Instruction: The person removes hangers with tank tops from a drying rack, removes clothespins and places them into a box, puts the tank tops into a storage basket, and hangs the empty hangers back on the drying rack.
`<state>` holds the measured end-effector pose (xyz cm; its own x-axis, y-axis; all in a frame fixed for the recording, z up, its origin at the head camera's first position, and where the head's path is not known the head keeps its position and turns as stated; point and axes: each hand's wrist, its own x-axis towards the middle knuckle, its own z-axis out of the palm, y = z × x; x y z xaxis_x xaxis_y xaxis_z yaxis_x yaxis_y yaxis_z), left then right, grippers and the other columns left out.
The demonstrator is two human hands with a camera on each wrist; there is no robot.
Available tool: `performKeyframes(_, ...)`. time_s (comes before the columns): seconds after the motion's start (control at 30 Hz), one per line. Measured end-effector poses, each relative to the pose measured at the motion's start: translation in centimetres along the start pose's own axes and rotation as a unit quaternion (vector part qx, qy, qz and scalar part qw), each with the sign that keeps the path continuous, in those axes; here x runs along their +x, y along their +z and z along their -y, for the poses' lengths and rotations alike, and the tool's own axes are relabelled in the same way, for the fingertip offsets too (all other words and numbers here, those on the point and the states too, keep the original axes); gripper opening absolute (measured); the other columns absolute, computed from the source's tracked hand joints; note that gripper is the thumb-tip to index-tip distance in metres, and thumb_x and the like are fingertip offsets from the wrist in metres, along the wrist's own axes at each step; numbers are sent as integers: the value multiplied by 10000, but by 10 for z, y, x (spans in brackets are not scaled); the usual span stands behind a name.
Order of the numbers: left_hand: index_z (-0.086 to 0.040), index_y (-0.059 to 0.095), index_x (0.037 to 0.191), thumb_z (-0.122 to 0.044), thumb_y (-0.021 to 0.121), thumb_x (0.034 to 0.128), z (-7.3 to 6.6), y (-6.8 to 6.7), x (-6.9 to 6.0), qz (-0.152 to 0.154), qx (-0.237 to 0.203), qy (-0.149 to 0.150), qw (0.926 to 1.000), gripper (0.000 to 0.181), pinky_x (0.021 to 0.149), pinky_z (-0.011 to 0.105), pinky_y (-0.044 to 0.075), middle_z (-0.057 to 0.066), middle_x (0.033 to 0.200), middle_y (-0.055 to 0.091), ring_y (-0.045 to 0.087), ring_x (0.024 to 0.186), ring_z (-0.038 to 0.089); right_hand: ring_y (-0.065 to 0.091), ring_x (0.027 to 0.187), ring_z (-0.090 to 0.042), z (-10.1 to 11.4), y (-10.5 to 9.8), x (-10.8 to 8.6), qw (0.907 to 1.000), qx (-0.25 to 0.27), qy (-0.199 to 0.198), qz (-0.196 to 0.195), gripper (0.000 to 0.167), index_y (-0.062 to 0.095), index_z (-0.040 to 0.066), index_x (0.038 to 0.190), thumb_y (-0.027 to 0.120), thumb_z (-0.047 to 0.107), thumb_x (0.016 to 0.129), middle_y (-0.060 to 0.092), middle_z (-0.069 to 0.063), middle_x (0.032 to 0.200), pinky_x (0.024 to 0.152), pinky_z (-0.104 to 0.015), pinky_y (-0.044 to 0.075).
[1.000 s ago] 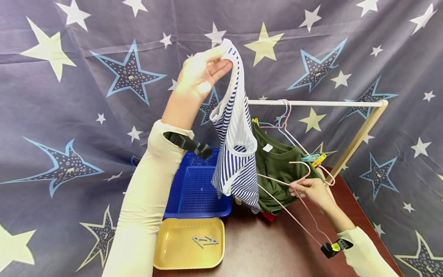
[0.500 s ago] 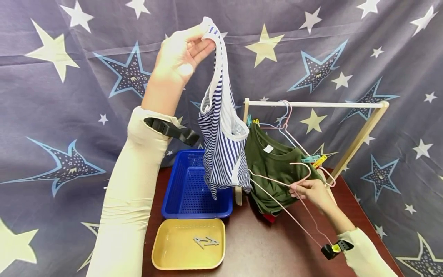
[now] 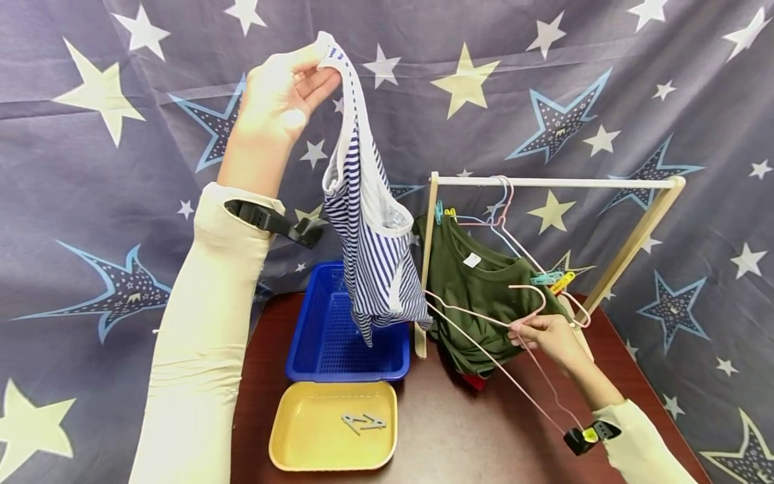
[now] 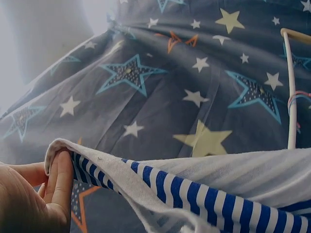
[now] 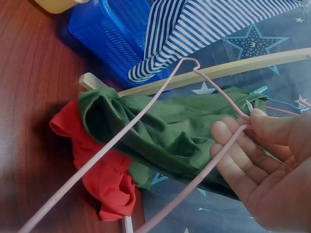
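High on the left, my left hand pinches a shoulder strap of a blue-and-white striped tank top, which hangs down over the blue basket. In the left wrist view the strap of white trim runs out from between thumb and fingers. My right hand holds a pink wire hanger near the base of its hook. The hanger's left end lies close to the shirt's lower edge; whether they touch I cannot tell. The right wrist view shows the hanger between thumb and fingers, with the hand palm-side visible.
A rack carries hangers with a dark green shirt held by clothespins. A red garment hangs behind it. The blue basket stands behind a yellow tray holding grey clothespins.
My left hand has moved left and upward, drawing the tank top away from the green shirt and over the basket. The right hand and hanger stay almost where they were.
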<state>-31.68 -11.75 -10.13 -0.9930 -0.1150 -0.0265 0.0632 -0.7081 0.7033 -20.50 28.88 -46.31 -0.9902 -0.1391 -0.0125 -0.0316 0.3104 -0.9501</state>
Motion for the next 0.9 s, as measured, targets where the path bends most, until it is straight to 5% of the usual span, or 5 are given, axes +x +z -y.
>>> performKeyframes(0.63, 64, 656, 796, 163, 679, 852, -35, -42, 13, -473, -254, 106, 9985, 116, 788, 385, 647, 131, 743, 616, 697, 630, 286, 751, 751, -58, -1, 2, 1, 9999, 150, 53, -11, 328, 585, -267, 1174, 578, 15, 1008, 753, -276, 958, 637, -214, 601)
performKeyframes(0.9, 53, 668, 843, 168, 694, 830, -54, -48, 16, -617, -489, 141, 9968, 119, 844, 374, 637, 123, 751, 605, 704, 689, 292, 755, 756, -66, -4, 2, -1, 9998, 177, 30, 13, 327, 582, -272, 1172, 576, 13, 1011, 760, -258, 950, 644, -218, 607)
